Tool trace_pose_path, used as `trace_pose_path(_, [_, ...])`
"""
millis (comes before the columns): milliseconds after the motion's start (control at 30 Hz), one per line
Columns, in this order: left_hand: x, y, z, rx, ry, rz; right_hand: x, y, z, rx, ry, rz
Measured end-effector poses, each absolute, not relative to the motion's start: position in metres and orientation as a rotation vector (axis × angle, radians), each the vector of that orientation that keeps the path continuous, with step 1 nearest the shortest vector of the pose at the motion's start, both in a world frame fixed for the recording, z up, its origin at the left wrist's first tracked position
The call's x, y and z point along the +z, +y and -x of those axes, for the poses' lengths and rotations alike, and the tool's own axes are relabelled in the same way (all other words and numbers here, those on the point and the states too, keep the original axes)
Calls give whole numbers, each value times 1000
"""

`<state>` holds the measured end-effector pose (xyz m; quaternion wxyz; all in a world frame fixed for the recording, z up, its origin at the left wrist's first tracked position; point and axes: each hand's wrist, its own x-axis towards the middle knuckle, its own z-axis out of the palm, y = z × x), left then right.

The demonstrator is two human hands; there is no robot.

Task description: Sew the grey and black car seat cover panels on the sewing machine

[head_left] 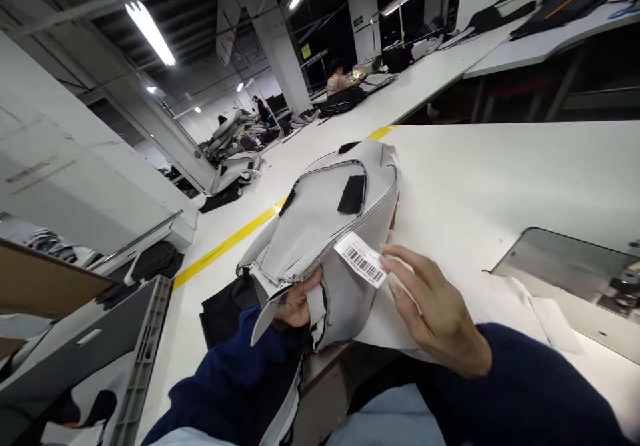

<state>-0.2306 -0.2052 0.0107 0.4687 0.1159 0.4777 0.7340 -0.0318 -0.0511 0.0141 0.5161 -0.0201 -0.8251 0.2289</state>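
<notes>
A grey fabric cover (325, 219) with stitched seams and a black patch lies on the white table (500, 173), its near end hanging over the front edge. My left hand (295, 303) is closed on that near edge from below. My right hand (435, 306) pinches a white barcode label (363, 259) against the cover, fingers pressed together at the label's right end.
A metal sewing-machine plate (565, 263) sits at the right. A grey plastic crate (135, 353) with fabric pieces stands at the left. A yellow line (230, 243) runs along the table. Other people work at far tables (340, 79).
</notes>
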Motion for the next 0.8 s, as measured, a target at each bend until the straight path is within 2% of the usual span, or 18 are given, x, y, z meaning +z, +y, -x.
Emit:
trace_pose_path(133, [30, -207, 219, 1812, 1235, -176, 26, -28, 73, 415, -2165, 9])
trace_pose_path(300, [50, -208, 214, 1681, 1233, -65, 27, -19, 112, 451, -2391, 60])
trace_pose_path(533, [41, -212, 217, 1607, 1378, 67, 4, -21, 127, 578, -2430, 102])
trace_pose_path(800, [37, -207, 225, 1579, 1516, 51, -22, 0, 138, 272, -2433, 229])
